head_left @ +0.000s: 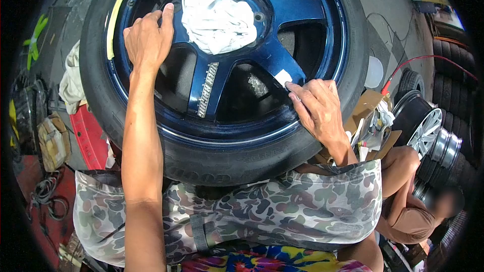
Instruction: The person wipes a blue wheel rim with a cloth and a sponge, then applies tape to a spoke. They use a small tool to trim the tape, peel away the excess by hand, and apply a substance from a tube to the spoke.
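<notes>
A blue alloy wheel (204, 88) with a black tire (206, 162) lies in front of me, with lettering on one spoke. My left hand (149, 39) is at the wheel's left side, its fingers curled over a spoke there and the thumb extended upward. At the lower right, my right hand (318, 107) pinches a small white piece of sheet (283, 77) against a spoke near the rim's edge. A crumpled white cloth (222, 25) lies over the wheel's hub. Yellow tape (116, 25) runs along the rim's left edge.
Another person (411, 216) sits at the lower right. Beside them are a silver wheel (428, 133) and stacked tires (450, 70). A red hose (428, 58) runs across the right. To the left are green gloves (35, 41), a light cloth (72, 80) and a red object (92, 138).
</notes>
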Demonstrator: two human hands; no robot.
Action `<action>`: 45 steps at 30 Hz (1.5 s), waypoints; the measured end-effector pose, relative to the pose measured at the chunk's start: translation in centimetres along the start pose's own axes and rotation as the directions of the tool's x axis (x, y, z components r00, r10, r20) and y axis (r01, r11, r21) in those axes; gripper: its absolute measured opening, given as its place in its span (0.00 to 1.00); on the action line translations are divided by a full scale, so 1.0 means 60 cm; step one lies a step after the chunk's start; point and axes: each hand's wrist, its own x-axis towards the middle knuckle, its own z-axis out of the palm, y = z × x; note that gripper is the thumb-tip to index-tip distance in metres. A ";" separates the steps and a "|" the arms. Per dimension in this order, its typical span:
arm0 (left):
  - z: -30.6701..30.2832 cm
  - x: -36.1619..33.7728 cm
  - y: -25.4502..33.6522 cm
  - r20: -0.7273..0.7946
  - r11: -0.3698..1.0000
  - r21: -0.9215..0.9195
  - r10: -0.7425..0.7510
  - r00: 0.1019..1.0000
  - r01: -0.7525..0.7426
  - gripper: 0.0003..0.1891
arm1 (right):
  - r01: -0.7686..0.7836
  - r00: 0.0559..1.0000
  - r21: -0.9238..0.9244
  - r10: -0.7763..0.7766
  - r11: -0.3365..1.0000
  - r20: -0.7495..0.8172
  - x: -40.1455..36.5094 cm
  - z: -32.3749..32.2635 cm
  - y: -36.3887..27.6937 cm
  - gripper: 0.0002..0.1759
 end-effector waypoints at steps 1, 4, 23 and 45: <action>0.000 0.000 0.000 0.019 1.000 -0.016 -0.021 1.000 0.021 0.33 | 0.019 0.999 0.002 -0.019 1.000 0.029 0.001 0.000 0.000 0.17; -0.003 0.000 0.002 0.018 1.000 -0.013 -0.023 1.000 0.024 0.33 | 0.045 0.997 -0.005 -0.045 0.999 0.059 0.000 -0.001 0.002 0.18; 0.000 0.002 -0.001 -0.025 1.000 0.006 0.022 0.999 -0.022 0.33 | 0.045 0.998 -0.021 -0.044 0.999 0.050 0.005 -0.004 0.005 0.17; 0.002 0.002 -0.002 0.013 1.000 0.001 -0.023 1.000 0.023 0.34 | 0.012 0.998 0.001 -0.013 1.000 0.062 0.004 -0.004 0.007 0.12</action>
